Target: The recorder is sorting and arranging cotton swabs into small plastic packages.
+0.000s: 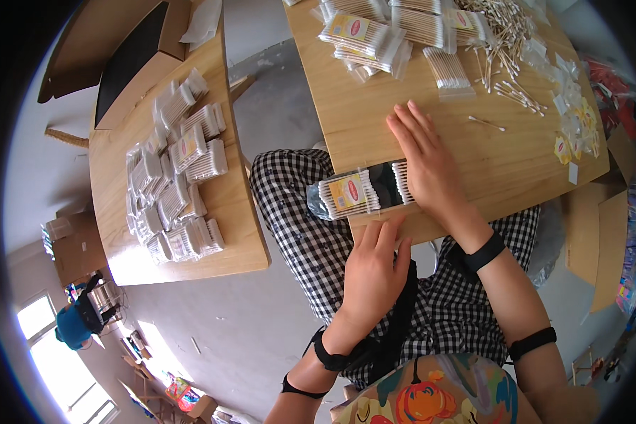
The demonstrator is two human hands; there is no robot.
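A clear bag of cotton swabs (pixel 344 194) with a yellow label lies across the near-left edge of the right-hand table, its left end past the edge. To its right is a dark strip (pixel 384 185), then another row of white swab tips (pixel 401 182) partly hidden by my right hand. My right hand (pixel 429 166) lies flat over that row, fingers stretched out toward the far side. My left hand (pixel 377 265) is at the table's near edge just below the bag, fingers extended and holding nothing visible. Whether its fingertips touch the bag I cannot tell.
Filled swab bags (pixel 374 35) and a heap of loose swabs (pixel 502 28) lie at the far side. Small yellow cards (pixel 576 138) sit at the right. Another table on the left carries many packed bags (pixel 173 177) and an open cardboard box (pixel 138 67). A person (pixel 78 321) is in the background.
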